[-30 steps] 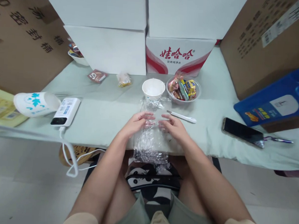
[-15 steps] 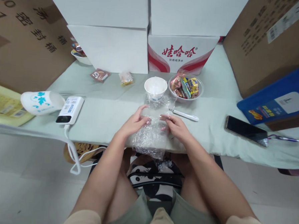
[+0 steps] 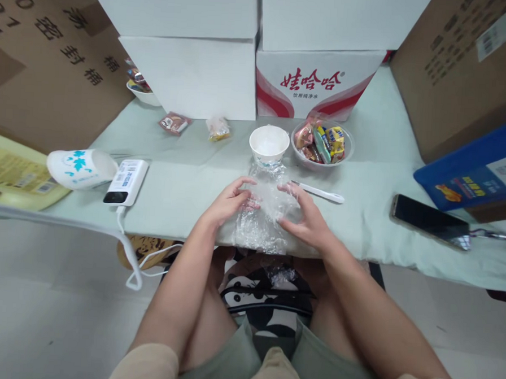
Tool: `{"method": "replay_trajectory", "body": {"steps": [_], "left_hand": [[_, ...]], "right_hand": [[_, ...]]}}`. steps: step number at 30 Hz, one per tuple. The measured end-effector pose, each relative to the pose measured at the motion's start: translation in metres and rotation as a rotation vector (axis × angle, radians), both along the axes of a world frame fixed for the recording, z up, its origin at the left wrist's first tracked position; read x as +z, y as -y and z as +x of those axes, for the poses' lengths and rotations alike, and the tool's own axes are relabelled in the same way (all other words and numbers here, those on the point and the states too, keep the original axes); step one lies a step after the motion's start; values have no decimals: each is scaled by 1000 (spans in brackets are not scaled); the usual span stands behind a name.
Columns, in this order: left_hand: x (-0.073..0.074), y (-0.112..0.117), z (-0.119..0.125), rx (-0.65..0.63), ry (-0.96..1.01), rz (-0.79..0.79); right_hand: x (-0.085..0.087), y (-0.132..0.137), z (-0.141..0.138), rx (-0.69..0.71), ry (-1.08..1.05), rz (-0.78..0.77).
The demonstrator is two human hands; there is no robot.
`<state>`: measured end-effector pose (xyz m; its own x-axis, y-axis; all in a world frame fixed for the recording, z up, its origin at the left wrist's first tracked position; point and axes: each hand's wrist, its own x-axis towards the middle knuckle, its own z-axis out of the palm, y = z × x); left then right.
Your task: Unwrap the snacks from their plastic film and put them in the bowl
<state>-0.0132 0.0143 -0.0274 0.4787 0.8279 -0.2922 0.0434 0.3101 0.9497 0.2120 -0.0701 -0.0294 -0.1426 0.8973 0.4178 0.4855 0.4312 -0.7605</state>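
A crumpled sheet of clear plastic wrap (image 3: 263, 221) lies on the pale green table (image 3: 185, 186) at its near edge. My left hand (image 3: 228, 201) pinches its left side, fingers curled on the film. My right hand (image 3: 306, 218) grips its right side, fingers bent over the bunched plastic. Just beyond the wrap stands a white paper cup (image 3: 269, 143). A white pen-like tool (image 3: 318, 191) lies by my right hand.
A clear bowl of wrapped snacks (image 3: 322, 145) sits right of the cup. A power bank (image 3: 127, 181) with a cable and a white slipper (image 3: 80, 168) lie left. A phone (image 3: 429, 221) lies right. White and brown boxes (image 3: 318, 82) line the back.
The plastic wrap that hung over the table edge has been gathered up onto the table and bunched smaller between both hands. My right hand now curls over it.
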Motion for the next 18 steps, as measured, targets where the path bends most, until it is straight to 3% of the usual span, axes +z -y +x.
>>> {"method": "replay_trajectory", "body": {"steps": [6,9,15,18], "left_hand": [[-1,-3,0,63,34,-30],[1,-4,0,105,85,-38],[4,-3,1,168,-16,101],[4,-2,2,141,-116,172]], "right_hand": [[-3,8,-3,-194,128,242],[-7,7,3,-216,168,351],[0,11,5,-269,-5,346],[2,16,-6,-145,81,314]]}}
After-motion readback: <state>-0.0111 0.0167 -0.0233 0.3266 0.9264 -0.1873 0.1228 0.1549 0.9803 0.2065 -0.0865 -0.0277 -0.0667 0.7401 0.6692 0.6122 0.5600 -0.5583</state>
